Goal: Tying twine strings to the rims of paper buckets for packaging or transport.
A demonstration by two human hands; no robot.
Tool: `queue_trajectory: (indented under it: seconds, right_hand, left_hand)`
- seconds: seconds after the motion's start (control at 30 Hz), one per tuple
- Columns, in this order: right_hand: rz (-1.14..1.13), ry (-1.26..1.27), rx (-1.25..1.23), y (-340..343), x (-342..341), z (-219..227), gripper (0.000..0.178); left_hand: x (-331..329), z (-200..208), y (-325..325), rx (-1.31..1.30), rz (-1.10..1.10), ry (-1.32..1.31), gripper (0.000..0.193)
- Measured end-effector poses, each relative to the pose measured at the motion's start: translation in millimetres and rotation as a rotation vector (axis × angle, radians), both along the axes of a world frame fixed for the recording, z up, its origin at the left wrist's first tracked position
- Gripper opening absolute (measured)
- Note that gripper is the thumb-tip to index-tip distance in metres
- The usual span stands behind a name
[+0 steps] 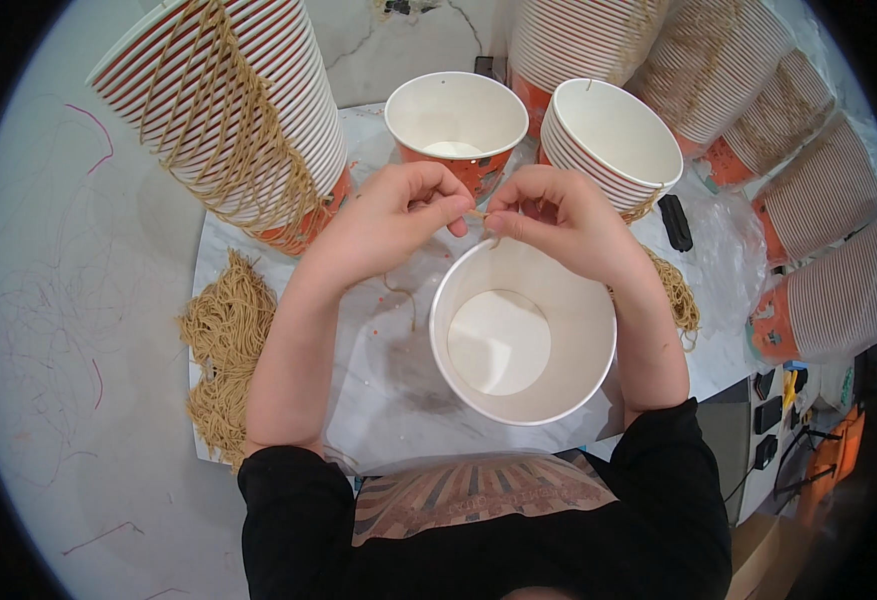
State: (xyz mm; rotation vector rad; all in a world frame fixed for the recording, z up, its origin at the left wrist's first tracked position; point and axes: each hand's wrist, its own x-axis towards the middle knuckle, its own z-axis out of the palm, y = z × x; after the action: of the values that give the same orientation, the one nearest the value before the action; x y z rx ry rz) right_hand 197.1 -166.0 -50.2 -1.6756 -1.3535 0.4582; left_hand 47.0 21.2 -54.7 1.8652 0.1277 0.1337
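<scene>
Close to my body a large white paper bucket point(578, 375) stands with its mouth up, its white inside showing. Over its far rim, my left hand point(413, 208) pinches a piece of tan string point(476, 213) between thumb and finger. My right hand point(558, 220) pinches the same string just beside it, by the bucket's rim. A loose tail of string hangs below my left hand onto the table. Left of my left forearm lies a thick bundle of cut tan string point(226, 345). More tan string point(670, 295) lies beyond my right forearm.
A tall stack of buckets wound with string point(248, 110) leans at the left. Behind my hands stand an orange-and-white bucket point(458, 115) and a short bucket stack point(613, 135). Plastic-wrapped stacks point(823, 185) line the right side. A small black object point(675, 222) lies on the marbled table point(383, 400).
</scene>
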Motion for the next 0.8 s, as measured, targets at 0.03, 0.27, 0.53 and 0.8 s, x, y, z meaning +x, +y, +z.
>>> queue_trajectory:
  seconds: [0.03, 0.27, 0.53, 0.8]
  right_hand:
    - [0.001, 0.0, 0.0, 0.1, 0.4, -0.1, 0.016]
    - [-0.015, 0.044, -0.004, 0.8, 1.2, -1.6, 0.015]
    - [-0.016, 0.049, -0.012, 1.6, 1.4, -2.5, 0.015]
    - [0.015, 0.081, -0.02, 1.3, 0.2, -0.9, 0.014]
  left_hand:
    - [0.5, -0.9, 1.3, -0.008, 0.026, 0.009, 0.018]
    - [-2.3, 3.2, 2.4, -0.012, 0.005, -0.003, 0.017]
    - [-3.7, 4.0, 2.9, 0.165, 0.056, 0.002, 0.006]
    - [-4.2, 5.4, -4.1, 0.224, 0.102, 0.045, 0.009]
